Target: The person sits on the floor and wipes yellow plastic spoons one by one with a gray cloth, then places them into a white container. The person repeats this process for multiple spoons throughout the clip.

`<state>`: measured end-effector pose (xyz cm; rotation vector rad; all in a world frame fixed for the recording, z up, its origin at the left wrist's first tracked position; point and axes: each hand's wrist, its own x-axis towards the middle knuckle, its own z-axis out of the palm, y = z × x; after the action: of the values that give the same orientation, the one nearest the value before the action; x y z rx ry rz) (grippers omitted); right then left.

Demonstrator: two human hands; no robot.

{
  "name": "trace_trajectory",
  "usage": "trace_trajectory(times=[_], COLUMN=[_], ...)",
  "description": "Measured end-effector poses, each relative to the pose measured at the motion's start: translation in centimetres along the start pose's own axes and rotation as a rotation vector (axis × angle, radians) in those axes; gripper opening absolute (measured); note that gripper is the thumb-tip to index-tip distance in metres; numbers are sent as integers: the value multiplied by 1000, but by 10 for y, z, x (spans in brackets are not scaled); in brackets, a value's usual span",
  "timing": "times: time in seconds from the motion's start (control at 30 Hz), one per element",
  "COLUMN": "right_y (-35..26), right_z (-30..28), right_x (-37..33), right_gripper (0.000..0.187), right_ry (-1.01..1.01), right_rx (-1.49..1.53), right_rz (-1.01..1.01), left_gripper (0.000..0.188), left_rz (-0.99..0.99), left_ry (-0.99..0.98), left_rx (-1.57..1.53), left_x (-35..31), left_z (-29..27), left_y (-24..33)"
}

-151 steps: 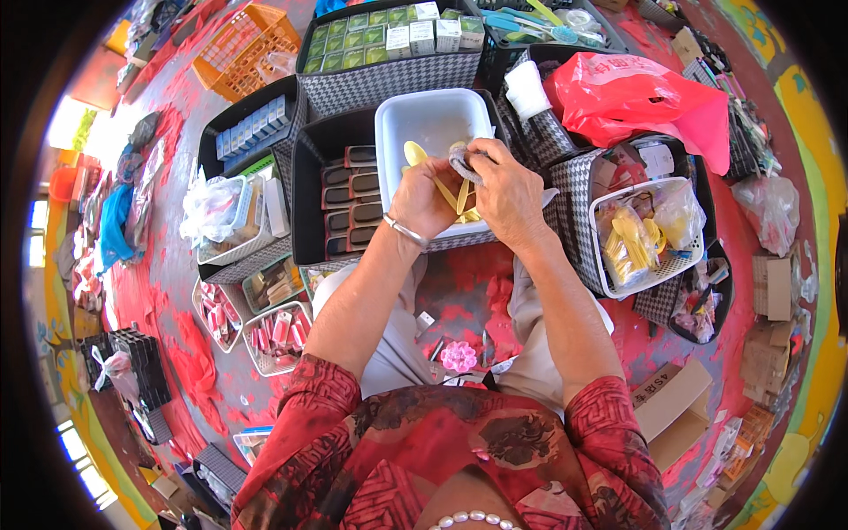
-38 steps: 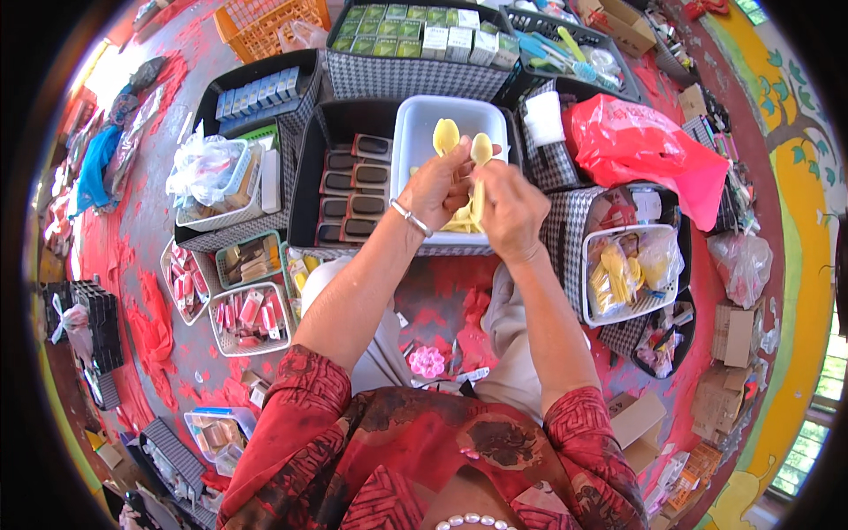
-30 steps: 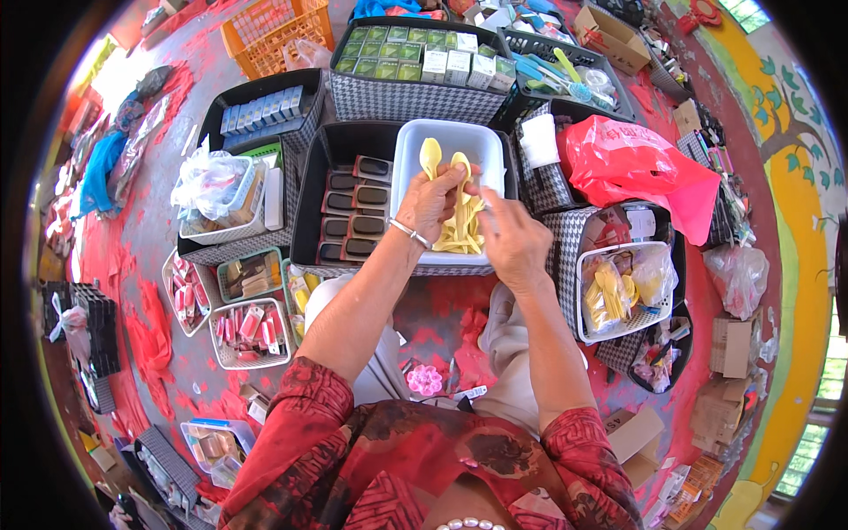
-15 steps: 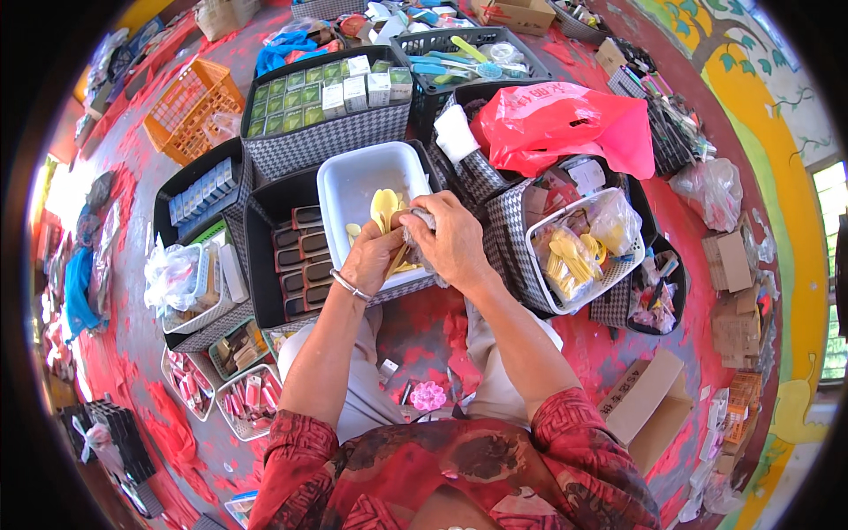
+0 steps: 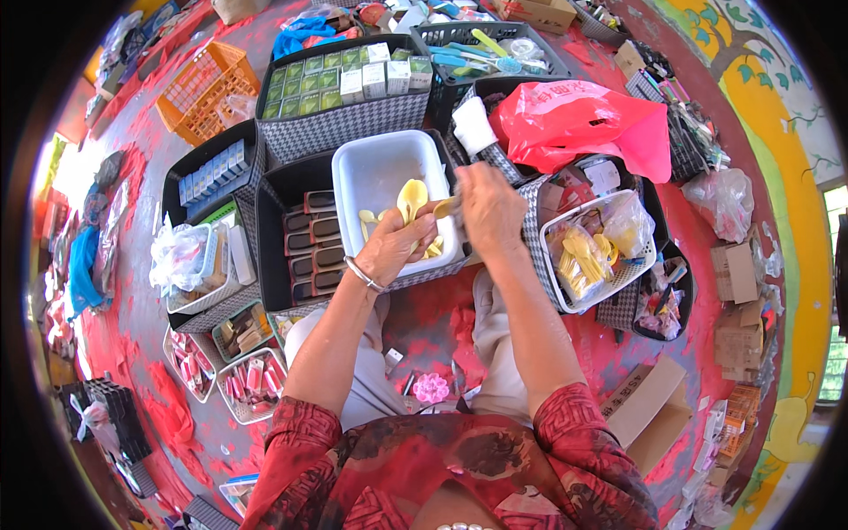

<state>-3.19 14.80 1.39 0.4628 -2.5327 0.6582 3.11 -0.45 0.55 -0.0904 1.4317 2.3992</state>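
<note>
My left hand (image 5: 395,252) is closed around some yellow plastic spoons (image 5: 412,200), one bowl sticking up between the fingers. A duller spoon bowl (image 5: 448,208) points from those fingers towards my right hand (image 5: 491,208). The right hand is closed and a little smeared by motion; a blurred grey cloth shows at its fingertips, mostly hidden. Both hands are over the near right side of a white plastic tub (image 5: 346,177). More yellow spoons (image 5: 367,217) lie inside the tub, partly covered by the left hand.
Left of the tub, a black bin holds dark-and-tan brushes or similar items (image 5: 314,261). Behind stands a houndstooth bin (image 5: 344,124) of green boxes. On the right are a white basket (image 5: 579,305) with bagged yellow cutlery and a red plastic bag (image 5: 574,128). An open carton (image 5: 649,411) lies on the floor.
My right hand has drawn away from the left, up and to the right, with the grey cloth. The left hand keeps hold of the spoons. The whole view has shifted slightly.
</note>
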Motion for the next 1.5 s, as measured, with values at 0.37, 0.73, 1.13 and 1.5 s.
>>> trace_trajectory(times=[0.37,0.73,1.13,1.5], right_y=[-33,15,-32,-39], right_z=[12,-2,18,13], right_x=[-15,10,-5,-11], right_gripper=[20,23,12,37], right_ry=[-214,-56,-125,-648], right_rx=[325,703,426,714], right_rz=[-7,502,-7,330], left_gripper=[9,13,23,15], left_rz=[-10,-16,200,378], left_ry=[250,167,470,479], left_rx=[-165,-472,352,175], left_x=[8,11,20,17], left_z=[-10,-18,-10,-18], left_y=[-3,-2,-12,5])
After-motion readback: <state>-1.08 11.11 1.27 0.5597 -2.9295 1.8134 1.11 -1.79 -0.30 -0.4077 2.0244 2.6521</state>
